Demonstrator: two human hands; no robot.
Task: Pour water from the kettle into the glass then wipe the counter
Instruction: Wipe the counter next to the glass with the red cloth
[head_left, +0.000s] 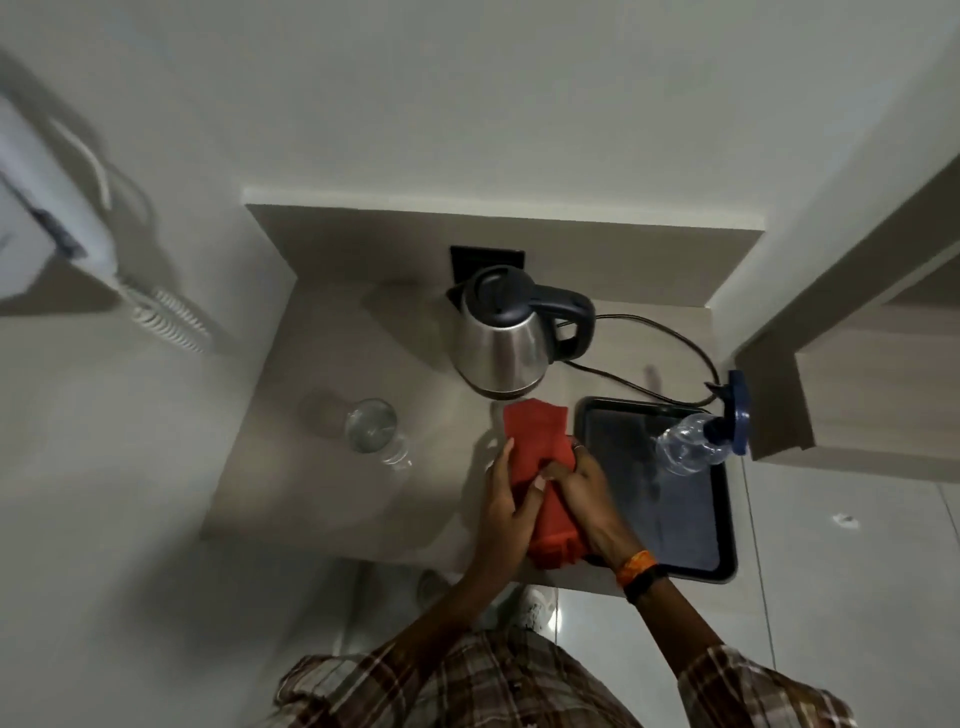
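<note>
- The counter (332, 364) ran away from the person toward the wall, with most of its bare surface lying to the left of both hands.
- A dark tray (727, 519) sat at the counter's right edge, just beside the right hand, and a clear bottle (685, 449) with a blue cap lay across its far corner.
- The kettle (506, 338) stood upright on its base beyond the hands, handle to the right, near the far end of the cloth.
- The cloth (540, 441), red and folded into a strip, lay with its long axis running away from the person, its far end near the kettle and its near end at the counter's front edge.
- The left hand (506, 499) rested along the cloth's left side, fingers extended and curled partly over it.
- The right hand (584, 486) closed on the cloth's right side, fingers bent around the fabric; how firmly it pinched was hard to tell in the dim, blurred view.
- The glass (370, 425) stood upright well to the left of the hands, apparently holding water, so the pour looked done.
- The wipe would likely turn on sweeping leftward, with the left hand nearer the bare stretch and the glass in the path.
</note>
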